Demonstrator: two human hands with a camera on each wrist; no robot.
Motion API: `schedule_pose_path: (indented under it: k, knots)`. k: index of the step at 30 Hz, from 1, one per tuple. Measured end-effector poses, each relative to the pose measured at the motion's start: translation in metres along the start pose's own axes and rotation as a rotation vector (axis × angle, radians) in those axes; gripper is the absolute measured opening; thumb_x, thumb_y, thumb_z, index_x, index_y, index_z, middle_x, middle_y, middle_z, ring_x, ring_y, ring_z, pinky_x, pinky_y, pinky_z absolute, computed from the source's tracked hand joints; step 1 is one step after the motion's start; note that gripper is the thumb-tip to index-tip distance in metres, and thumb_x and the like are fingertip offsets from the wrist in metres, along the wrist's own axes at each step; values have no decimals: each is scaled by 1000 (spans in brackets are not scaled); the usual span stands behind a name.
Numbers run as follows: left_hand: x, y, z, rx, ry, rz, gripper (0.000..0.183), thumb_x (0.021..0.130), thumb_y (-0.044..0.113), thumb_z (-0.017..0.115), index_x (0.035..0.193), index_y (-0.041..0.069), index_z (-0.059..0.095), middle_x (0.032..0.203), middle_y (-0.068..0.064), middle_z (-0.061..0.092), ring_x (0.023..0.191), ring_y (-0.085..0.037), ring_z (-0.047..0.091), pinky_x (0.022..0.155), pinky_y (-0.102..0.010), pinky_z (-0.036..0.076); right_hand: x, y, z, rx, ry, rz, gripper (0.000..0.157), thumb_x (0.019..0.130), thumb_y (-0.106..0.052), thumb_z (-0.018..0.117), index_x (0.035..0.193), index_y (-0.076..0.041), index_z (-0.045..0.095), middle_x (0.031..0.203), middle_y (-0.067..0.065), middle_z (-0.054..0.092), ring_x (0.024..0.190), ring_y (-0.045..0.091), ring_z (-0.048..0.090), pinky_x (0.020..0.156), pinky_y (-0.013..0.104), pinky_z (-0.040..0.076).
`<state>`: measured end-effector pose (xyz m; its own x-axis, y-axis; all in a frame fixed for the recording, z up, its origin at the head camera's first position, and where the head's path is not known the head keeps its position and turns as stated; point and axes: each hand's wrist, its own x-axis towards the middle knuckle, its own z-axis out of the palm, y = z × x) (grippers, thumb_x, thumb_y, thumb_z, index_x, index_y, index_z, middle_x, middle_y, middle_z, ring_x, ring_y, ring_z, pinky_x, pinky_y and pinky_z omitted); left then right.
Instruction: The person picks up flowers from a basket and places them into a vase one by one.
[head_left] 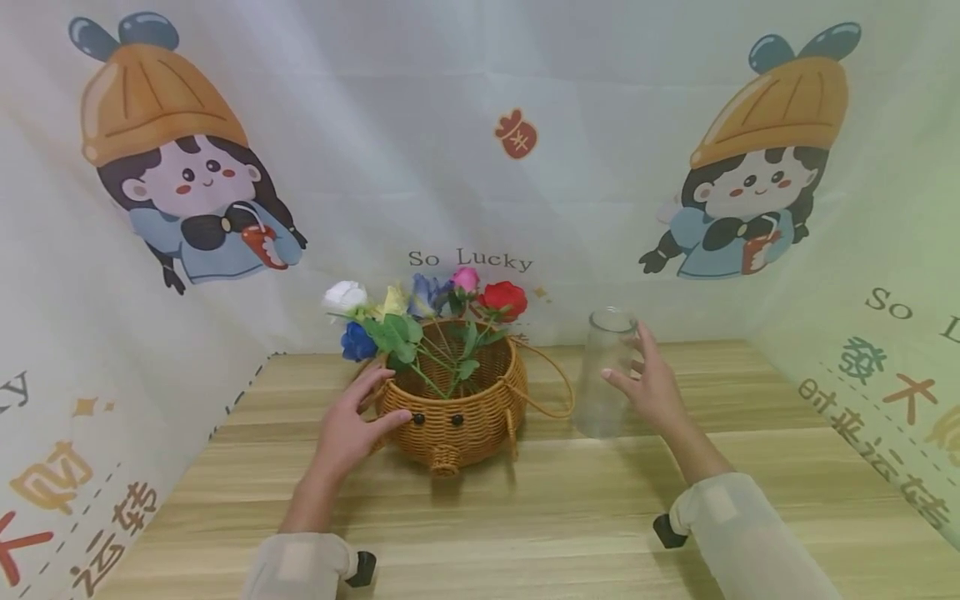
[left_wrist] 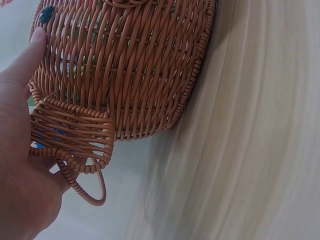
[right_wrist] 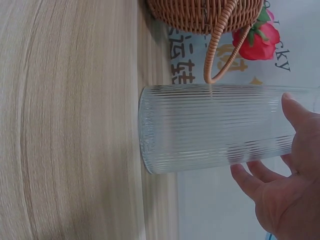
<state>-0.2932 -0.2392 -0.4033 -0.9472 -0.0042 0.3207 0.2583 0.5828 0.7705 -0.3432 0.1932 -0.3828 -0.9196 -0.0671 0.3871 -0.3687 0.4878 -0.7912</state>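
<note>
A brown wicker basket [head_left: 472, 429] with a pig's snout and dark bead eyes stands on the table, holding artificial flowers [head_left: 405, 329]. At its left side, my left hand [head_left: 351, 425] grips it, thumb on the front near one eye and fingers by the rim. A wicker ear [left_wrist: 75, 132] lies beside this hand in the left wrist view. To the right stands an upright clear ribbed glass vase [right_wrist: 215, 127]. My right hand [head_left: 654, 385] holds its upper part from the right, thumb in front and fingers partly hidden behind the glass.
The wood-grain table [head_left: 480, 542] reaches back to a printed cloth backdrop [head_left: 390, 167], which also hangs along both sides. A thin wicker handle [head_left: 558, 379] loops out from the basket toward the vase. Red and pink blooms [head_left: 504, 300] overhang the basket's back right.
</note>
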Motion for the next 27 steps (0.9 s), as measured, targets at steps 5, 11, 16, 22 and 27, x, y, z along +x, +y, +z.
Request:
schedule_pose_path:
  k: [5,11,16,22,27]
  knots:
    - [1,0,4,-3,2,-16,72,88,33,86,151,18,54,171,-11,33,142,-45,51,116,-61,45,1,0,1,3,-5,-2,93,98,-3,70,167,-3,7,160,34,37,135,62,49,111,64,48]
    - [2,1,6,27,5,3,71,89,37,85,150,19,55,170,-11,35,145,-44,49,117,-63,44,1,1,1,-39,-3,-11,94,99,-6,71,167,-2,5,159,35,37,133,63,49,109,64,49]
    - [4,0,6,50,4,27,70,88,38,85,148,17,56,169,-12,36,151,-43,41,118,-65,41,2,2,-1,-47,-1,-7,95,99,-7,71,167,-2,5,159,34,38,133,64,49,109,63,50]
    - [9,-4,3,31,5,60,65,87,33,87,142,12,60,167,-16,37,155,-44,31,122,-66,35,1,2,0,-30,4,-4,96,98,-6,73,167,-2,6,159,34,39,132,64,50,108,62,50]
    - [11,-4,3,8,12,81,62,86,31,88,139,10,63,164,-17,40,155,-44,31,122,-65,35,1,2,-2,-21,6,6,96,97,-5,73,167,-4,7,159,33,39,132,63,50,107,62,51]
